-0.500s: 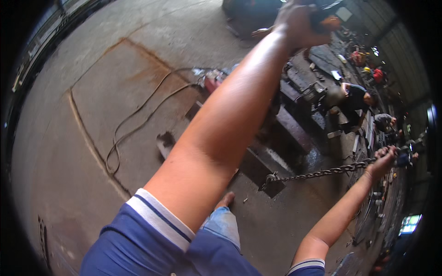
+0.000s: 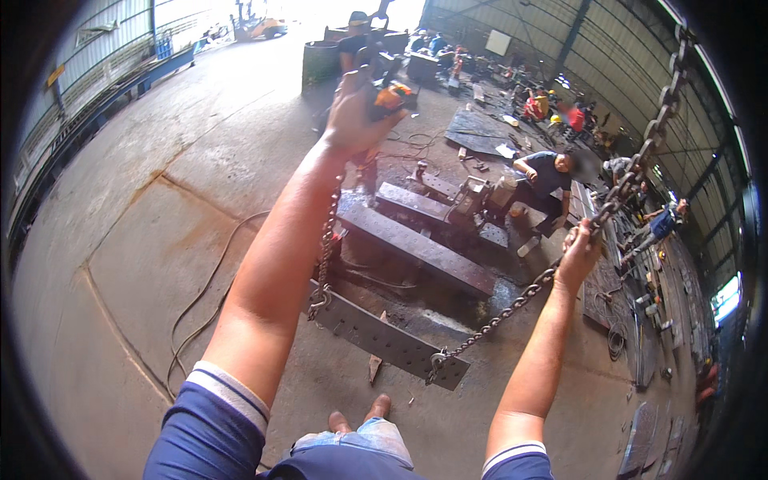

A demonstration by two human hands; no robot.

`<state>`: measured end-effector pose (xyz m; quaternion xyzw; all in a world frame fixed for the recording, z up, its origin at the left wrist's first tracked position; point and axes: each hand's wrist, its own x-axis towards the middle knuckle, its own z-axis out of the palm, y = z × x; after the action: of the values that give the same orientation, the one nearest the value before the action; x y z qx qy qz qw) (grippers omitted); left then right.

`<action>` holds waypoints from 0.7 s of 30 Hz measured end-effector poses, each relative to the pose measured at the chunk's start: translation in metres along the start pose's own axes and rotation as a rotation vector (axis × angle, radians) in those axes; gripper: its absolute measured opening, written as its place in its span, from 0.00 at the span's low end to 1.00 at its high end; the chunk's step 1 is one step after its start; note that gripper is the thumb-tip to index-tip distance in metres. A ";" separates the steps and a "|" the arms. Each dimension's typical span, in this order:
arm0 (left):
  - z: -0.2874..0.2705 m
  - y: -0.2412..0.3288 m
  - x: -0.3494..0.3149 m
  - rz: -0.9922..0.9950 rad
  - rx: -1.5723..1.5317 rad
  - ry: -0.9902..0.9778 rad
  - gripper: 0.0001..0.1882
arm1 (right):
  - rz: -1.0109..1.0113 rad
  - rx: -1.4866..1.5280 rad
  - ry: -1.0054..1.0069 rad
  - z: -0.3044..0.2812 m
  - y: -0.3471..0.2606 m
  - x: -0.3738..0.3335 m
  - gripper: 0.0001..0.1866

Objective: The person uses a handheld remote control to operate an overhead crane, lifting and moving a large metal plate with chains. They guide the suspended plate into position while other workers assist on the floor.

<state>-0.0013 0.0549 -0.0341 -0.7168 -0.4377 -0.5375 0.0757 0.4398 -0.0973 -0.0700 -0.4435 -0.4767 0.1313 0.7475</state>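
My right hand point(image 2: 580, 254) is closed round a dark steel chain point(image 2: 520, 302), which slopes down to a hook point(image 2: 436, 366) at the right end of a long, drilled steel plate point(image 2: 384, 339). A second hook point(image 2: 320, 301) grips the plate's left end, and its chain point(image 2: 330, 228) rises beside my left forearm. My left hand point(image 2: 352, 112) is raised ahead, closed on a dark and orange handheld device point(image 2: 392, 97) whose kind I cannot make out. Whether the plate touches the floor cannot be told.
Thick steel beams point(image 2: 416, 246) lie beyond the plate. A person in dark clothing point(image 2: 548, 180) bends beside them, and another person point(image 2: 358, 40) stands behind my left hand. A cable point(image 2: 210, 276) curves across the floor at left. Metal stock point(image 2: 632, 312) lines the right side.
The view has swung up and right, so both arms appear further left. The plate's left hook and chain now show. Both hands keep their grip.
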 end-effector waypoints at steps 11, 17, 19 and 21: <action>0.012 -0.007 0.006 0.167 -0.176 0.150 0.21 | -0.112 -0.038 0.014 0.006 -0.012 -0.005 0.07; 0.024 -0.033 0.007 0.168 -0.295 0.067 0.18 | -0.167 -0.288 0.021 -0.008 0.002 0.013 0.15; 0.028 -0.054 0.011 0.154 -0.395 -0.016 0.18 | -0.192 -0.312 0.008 -0.014 0.009 0.016 0.16; 0.027 -0.080 0.025 0.113 -0.494 -0.128 0.17 | -0.265 -0.143 -0.050 -0.014 0.012 0.010 0.17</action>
<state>-0.0379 0.1332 -0.0533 -0.7695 -0.2562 -0.5765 -0.0997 0.4587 -0.0919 -0.0756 -0.4253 -0.5576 0.0080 0.7129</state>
